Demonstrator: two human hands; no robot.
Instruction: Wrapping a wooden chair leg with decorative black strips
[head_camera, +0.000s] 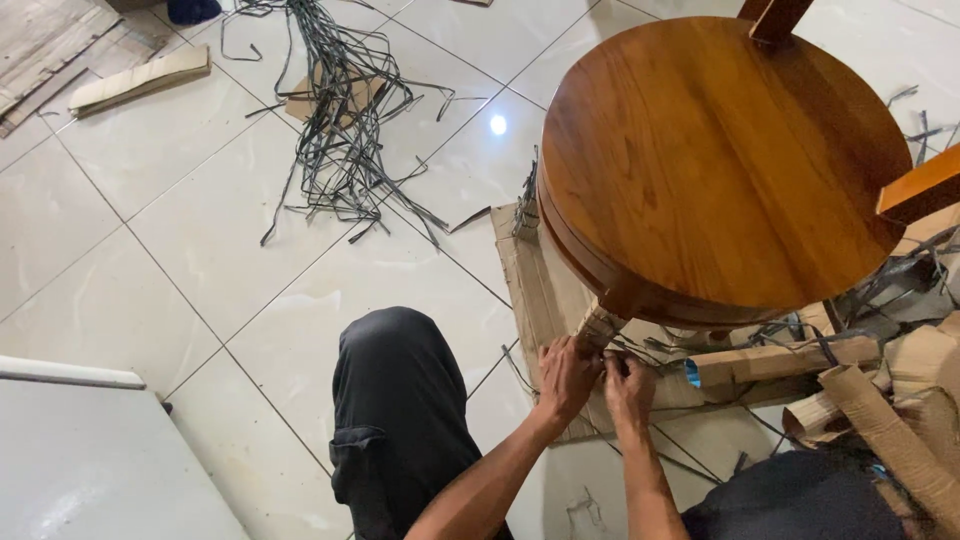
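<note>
A person crouches on a white tiled floor (180, 250), both hands working at the cardboard-wrapped leg (600, 325) of a round wooden table (720, 160) lying on its side. The left hand (566, 378) curls its fingers around the wrapping just below the tabletop's rim, gripping it; the right hand (630, 385) sits just beside it, fingers bent and pinching at the same wrapping, though exactly what lies between the fingertips cannot be told. The leg rests over a flattened sheet of cardboard (535, 290) beneath the table. Rolled cardboard pieces (860, 400) and dark strapping lie to the right, and a larger tangle of black plastic straps (340, 120) sprawls across the tiles farther off. The person's dark-trousered knee (395, 400) is in the foreground.
</note>
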